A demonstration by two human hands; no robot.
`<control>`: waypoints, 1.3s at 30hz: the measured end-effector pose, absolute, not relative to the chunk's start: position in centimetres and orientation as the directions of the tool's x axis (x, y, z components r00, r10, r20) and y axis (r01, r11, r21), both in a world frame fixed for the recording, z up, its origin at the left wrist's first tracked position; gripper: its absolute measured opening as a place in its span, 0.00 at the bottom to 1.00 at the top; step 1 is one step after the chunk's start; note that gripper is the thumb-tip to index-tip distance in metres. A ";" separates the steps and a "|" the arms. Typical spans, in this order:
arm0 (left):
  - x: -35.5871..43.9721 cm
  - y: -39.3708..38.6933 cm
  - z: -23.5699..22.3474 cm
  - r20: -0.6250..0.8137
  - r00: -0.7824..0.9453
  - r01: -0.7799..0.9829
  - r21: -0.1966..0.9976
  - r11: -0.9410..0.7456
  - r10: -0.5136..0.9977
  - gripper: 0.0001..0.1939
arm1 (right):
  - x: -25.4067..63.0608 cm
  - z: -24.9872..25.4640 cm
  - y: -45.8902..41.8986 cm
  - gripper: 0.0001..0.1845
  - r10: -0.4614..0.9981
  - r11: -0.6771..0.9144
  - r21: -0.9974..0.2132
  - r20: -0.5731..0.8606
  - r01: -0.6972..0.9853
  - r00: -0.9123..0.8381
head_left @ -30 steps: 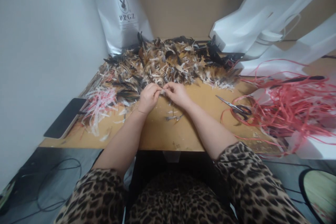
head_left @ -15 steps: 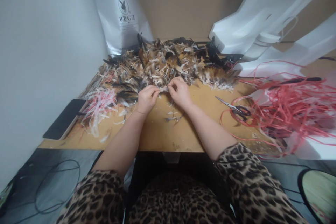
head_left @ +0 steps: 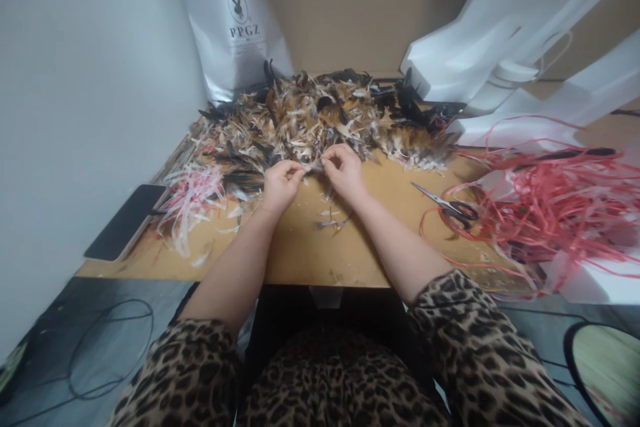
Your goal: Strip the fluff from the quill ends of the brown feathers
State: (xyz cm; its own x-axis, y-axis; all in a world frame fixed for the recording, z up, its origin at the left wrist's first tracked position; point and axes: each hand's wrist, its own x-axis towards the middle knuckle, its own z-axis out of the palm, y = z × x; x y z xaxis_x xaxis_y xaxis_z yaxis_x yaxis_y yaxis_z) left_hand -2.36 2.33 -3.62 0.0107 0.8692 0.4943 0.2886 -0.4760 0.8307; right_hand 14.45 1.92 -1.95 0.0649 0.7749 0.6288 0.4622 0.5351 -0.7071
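Just in front of the feather heap, my left hand (head_left: 283,183) and my right hand (head_left: 345,173) face each other with their fingertips pinched. A thin, pale pinkish strip (head_left: 313,165) spans the small gap between them, with whitish fluff at it; its exact shape is too small to make out. Behind the fingers spreads a large heap of brown, black and white feathers (head_left: 310,110). A few loose feathers (head_left: 333,221) lie on the tabletop below my right hand. Left of my left hand is a bunch of pink and white ribbon strips (head_left: 190,197).
A phone (head_left: 127,223) lies at the table's left edge. Scissors (head_left: 447,205) rest on the wooden table (head_left: 320,260) at right, beside a tangle of red ribbon (head_left: 570,207). A silver bag (head_left: 240,47) stands behind the feathers, and white packaging (head_left: 450,60) at the back right.
Both hands hold nearly the same place, still pinching. The right thumb and forefinger form a slightly wider loop, and the strip between the hands shows more. The view has shifted slightly.
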 end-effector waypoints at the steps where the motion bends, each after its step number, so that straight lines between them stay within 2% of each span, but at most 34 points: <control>1: -2.2 2.5 -3.6 0.372 -0.040 0.139 0.921 -0.363 0.927 0.06 | 14.4 -1.9 2.0 0.02 0.770 0.537 -0.724 0.630 0.434 0.099; 3: -2.0 2.7 -3.3 0.168 -0.079 -0.169 0.969 -0.179 0.983 0.09 | 14.4 -1.5 2.1 0.07 0.765 0.517 -0.775 0.608 0.362 0.210; 5: -2.0 2.7 -2.6 0.049 -0.072 -0.414 0.907 -0.075 0.996 0.09 | 14.5 -0.9 1.9 0.12 0.768 0.481 -0.835 0.549 0.268 0.330; 8: -2.2 2.5 -1.1 -0.066 -0.059 -0.615 0.789 0.016 0.996 0.05 | 14.3 0.4 1.1 0.13 0.781 0.461 -0.879 0.467 0.121 0.415; 10: -2.4 2.2 -0.3 -0.093 -0.053 -0.684 0.729 0.032 0.994 0.04 | 13.9 1.2 0.2 0.16 0.838 0.426 -0.903 0.414 0.046 0.357; 12: -2.4 1.9 0.0 -0.072 -0.042 -0.714 0.699 0.021 0.997 0.05 | 13.2 1.6 -0.5 0.20 0.938 0.306 -0.952 0.299 -0.016 0.178; 15: -2.1 1.6 -0.3 0.043 -0.025 -0.684 0.728 -0.049 0.999 0.05 | 12.0 1.8 -1.2 0.21 0.992 0.091 -0.987 0.102 -0.136 -0.070; 18: -1.6 1.4 -1.0 0.193 -0.030 -0.556 0.813 -0.177 0.981 0.09 | 11.5 1.8 -1.1 0.20 0.992 -0.038 -0.943 0.003 -0.330 -0.122; 21: -1.1 1.3 -1.6 0.326 -0.021 -0.375 0.874 -0.310 0.945 0.09 | 12.0 2.0 -0.8 0.18 0.986 -0.140 -0.837 -0.071 -0.529 -0.148; 23: -1.0 1.2 -1.7 0.393 0.004 -0.252 0.890 -0.380 0.919 0.09 | 12.5 2.1 -0.6 0.17 0.972 -0.220 -0.766 -0.119 -0.604 -0.203; 26: -1.1 1.3 -1.7 0.494 0.044 -0.070 0.868 -0.491 0.868 0.09 | 13.1 2.0 -0.4 0.15 0.942 -0.315 -0.737 -0.168 -0.598 -0.289; 31: -1.6 1.2 -1.1 0.664 0.085 0.187 0.722 -0.666 0.743 0.07 | 13.6 1.6 -0.1 0.17 0.932 -0.339 -0.797 -0.211 -0.499 -0.296; 34: -1.6 0.7 -0.4 0.627 0.088 0.174 0.756 -0.632 0.774 0.05 | 13.9 1.4 0.0 0.19 0.936 -0.316 -0.840 -0.199 -0.440 -0.291; 39: -1.3 0.0 0.1 0.447 0.039 0.005 0.894 -0.447 0.894 0.07 | 13.8 1.4 0.1 0.21 0.976 -0.174 -0.922 -0.116 -0.347 -0.182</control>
